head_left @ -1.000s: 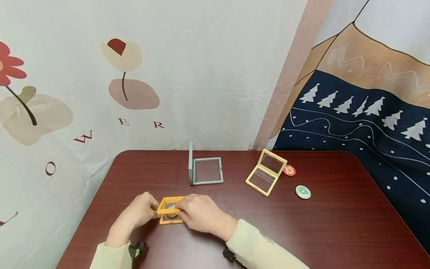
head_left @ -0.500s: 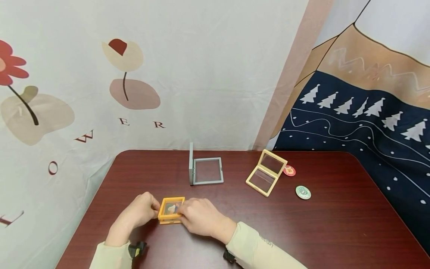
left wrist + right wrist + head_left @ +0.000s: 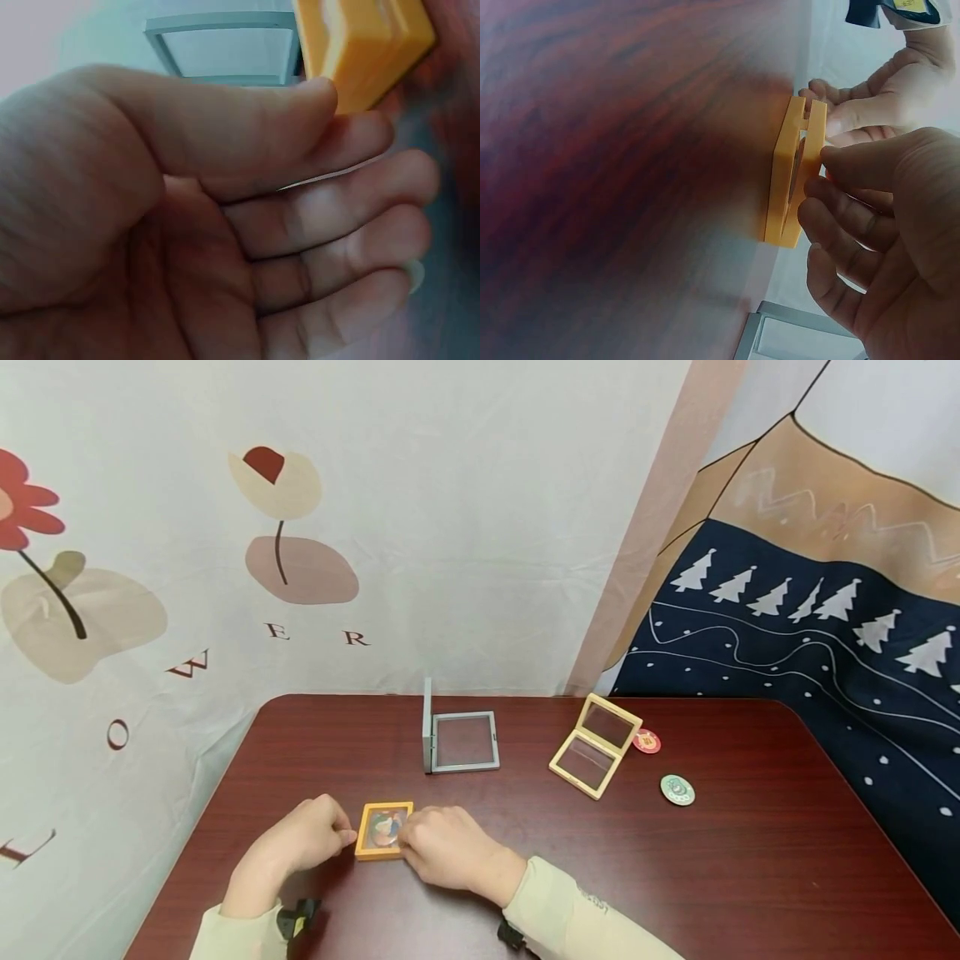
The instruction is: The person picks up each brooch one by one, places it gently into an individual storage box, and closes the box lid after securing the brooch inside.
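A small orange display case (image 3: 384,832) with a clear window lies on the table, a round picture badge (image 3: 385,828) visible inside. Seen from the right wrist, its lid (image 3: 807,176) sits almost flat over the base, with a narrow slit between them. My right hand (image 3: 452,850) holds the lid's right edge between thumb and curled fingers; its fingertips are partly hidden in the head view. At the case's left side is my left hand (image 3: 310,835), its fingers (image 3: 345,195) loosely bent and holding nothing. Whether its thumb touches the case I cannot tell.
Behind stands a grey display case (image 3: 465,769), its lid upright. Right of that lies an unfolded cream display case (image 3: 587,764), partly covering a red round badge (image 3: 647,742). A green round badge (image 3: 677,790) lies farther right. A printed cloth hangs behind the table (image 3: 675,877).
The orange case's lid has swung down from half raised to nearly flat over the badge. My left hand has drawn slightly left from the case; my right hand has followed the lid down.
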Motion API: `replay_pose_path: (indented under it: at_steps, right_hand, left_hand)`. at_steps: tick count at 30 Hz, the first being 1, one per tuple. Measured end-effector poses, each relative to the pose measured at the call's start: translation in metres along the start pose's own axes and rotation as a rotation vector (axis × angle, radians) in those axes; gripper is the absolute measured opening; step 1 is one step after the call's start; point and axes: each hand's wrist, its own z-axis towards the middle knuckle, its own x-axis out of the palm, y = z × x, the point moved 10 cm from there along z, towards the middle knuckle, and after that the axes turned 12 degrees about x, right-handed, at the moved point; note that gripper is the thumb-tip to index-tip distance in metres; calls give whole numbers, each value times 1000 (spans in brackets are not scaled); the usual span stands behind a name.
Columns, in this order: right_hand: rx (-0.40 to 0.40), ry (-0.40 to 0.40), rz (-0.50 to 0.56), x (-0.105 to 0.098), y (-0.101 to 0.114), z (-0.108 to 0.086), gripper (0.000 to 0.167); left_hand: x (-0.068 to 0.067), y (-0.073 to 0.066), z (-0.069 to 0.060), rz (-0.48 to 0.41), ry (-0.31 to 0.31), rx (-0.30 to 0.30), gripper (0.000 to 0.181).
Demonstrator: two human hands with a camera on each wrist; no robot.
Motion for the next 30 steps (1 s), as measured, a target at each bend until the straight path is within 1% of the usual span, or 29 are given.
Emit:
replay_pose_path:
  at_steps: [2, 5, 7, 9, 12, 21, 30]
  right_hand:
    - [7, 7, -6, 0, 0, 0, 18]
    - [14, 19, -12, 0, 0, 1, 18]
    - [16, 24, -10, -1, 1, 1, 18]
    - [17, 27, -8, 0, 1, 1, 20]
    - [17, 28, -3, 1, 1, 0, 21]
    - [16, 16, -5, 2, 1, 0, 24]
    - [-2, 11, 0, 1, 3, -2, 25]
  left_hand:
    - [1, -2, -2, -12, 24, -3, 25]
    - [5, -6, -4, -25, 51, 13, 30]
    - [7, -7, -5, -29, 59, 25, 31]
    - [8, -9, -5, -31, 58, 39, 31]
    - [8, -9, -4, -35, 50, 40, 29]
    - [7, -7, -2, -18, 23, 4, 24]
    - [8, -7, -1, -23, 15, 2, 23]
